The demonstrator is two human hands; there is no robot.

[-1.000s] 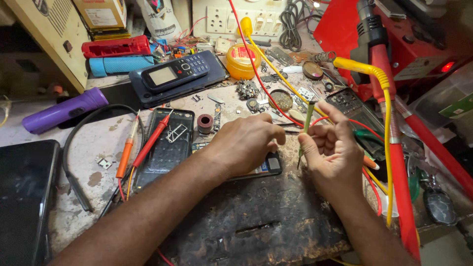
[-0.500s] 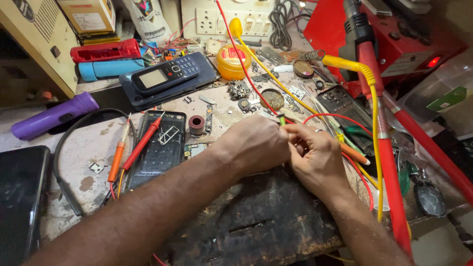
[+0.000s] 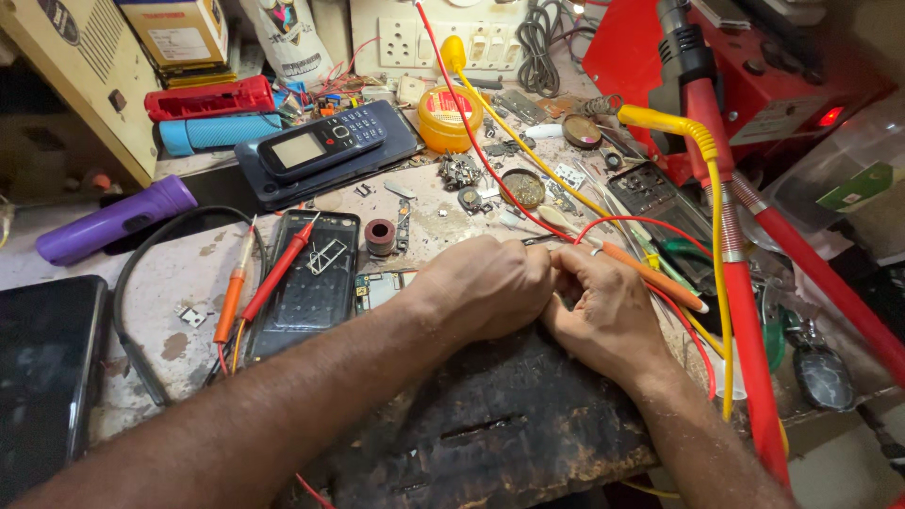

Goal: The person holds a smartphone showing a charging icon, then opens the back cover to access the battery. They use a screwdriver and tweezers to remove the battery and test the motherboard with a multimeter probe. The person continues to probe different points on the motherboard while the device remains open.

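Observation:
My left hand (image 3: pixel 481 287) and my right hand (image 3: pixel 608 316) are pressed together, knuckle to knuckle, in the middle of the bench. Both have their fingers curled in. They rest at the far edge of a dark, worn work block (image 3: pixel 490 424). Whatever sits between the fingers is hidden now; earlier a thin green piece was in my right hand. A circuit board (image 3: pixel 377 287) lies just left of my left hand, partly under the wrist. A red wire (image 3: pixel 622 221) loops over my right hand.
An opened black phone (image 3: pixel 311 283) with red and orange probes (image 3: pixel 273 278) lies to the left. Behind are a keypad phone (image 3: pixel 320 146), a yellow paste tin (image 3: pixel 445 118) and small parts. A red tool with yellow cable (image 3: pixel 726 245) stands right. A tablet (image 3: pixel 42 377) lies far left.
My right hand, which held a thin green piece upright with open fingers, has come down and closed against my left hand. The view has shifted slightly closer.

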